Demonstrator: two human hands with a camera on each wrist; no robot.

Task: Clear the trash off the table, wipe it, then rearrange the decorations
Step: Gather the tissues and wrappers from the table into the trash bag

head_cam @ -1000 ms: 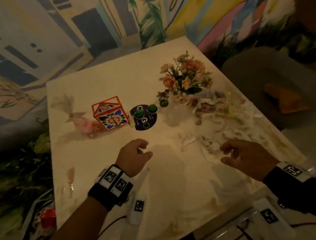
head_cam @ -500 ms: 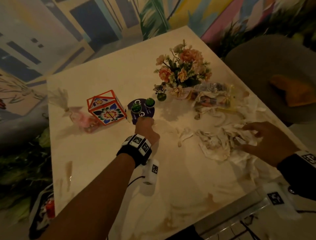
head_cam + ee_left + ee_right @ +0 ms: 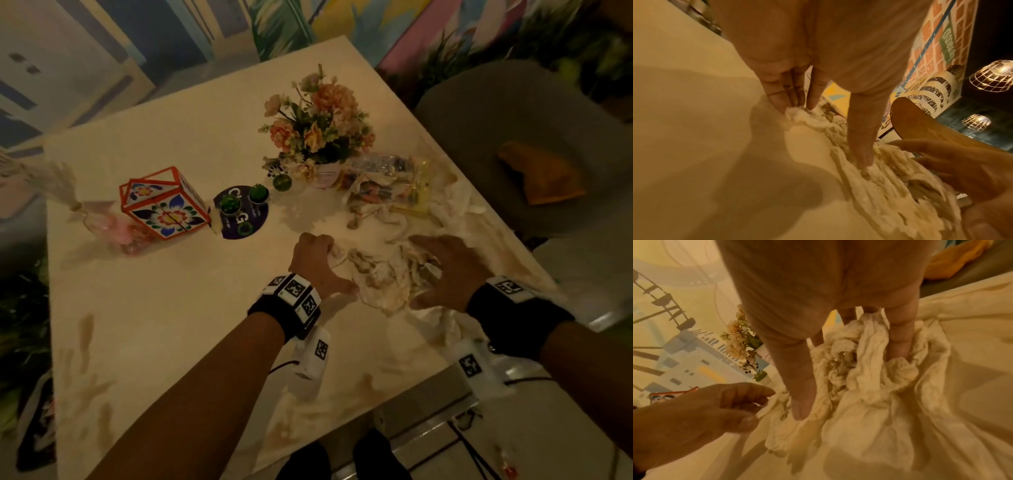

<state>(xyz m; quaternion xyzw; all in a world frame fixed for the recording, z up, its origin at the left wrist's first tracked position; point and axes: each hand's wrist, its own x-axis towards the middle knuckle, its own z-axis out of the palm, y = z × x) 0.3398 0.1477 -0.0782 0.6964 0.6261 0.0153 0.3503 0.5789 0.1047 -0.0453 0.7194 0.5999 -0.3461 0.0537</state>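
A pile of crumpled, stained tissues [image 3: 380, 277] lies right of the table's middle, between my two hands. My left hand [image 3: 342, 270] curls over the pile's left edge; in the left wrist view its fingertips [image 3: 791, 107] and thumb dig into the tissues [image 3: 890, 178]. My right hand [image 3: 419, 272] grips the right side, with tissue [image 3: 869, 418] bunched up between its fingers [image 3: 899, 340] and thumb. More tissue scraps and plastic wrappers [image 3: 387, 185] lie beyond, beside the flower pot [image 3: 318, 133].
A floral paper lantern box [image 3: 164, 202], a pink glass vase [image 3: 113, 226] and a purple coaster [image 3: 239, 219] with two tiny cactus pots stand at the left. A grey chair [image 3: 496, 113] with an orange cushion [image 3: 541, 174] sits past the table's right edge. Brown stains mark the near tabletop [image 3: 85, 335].
My left hand left the purple coaster and came right onto the pile's left edge. My right hand dragged the scattered tissues inward, bunching them into one heap.
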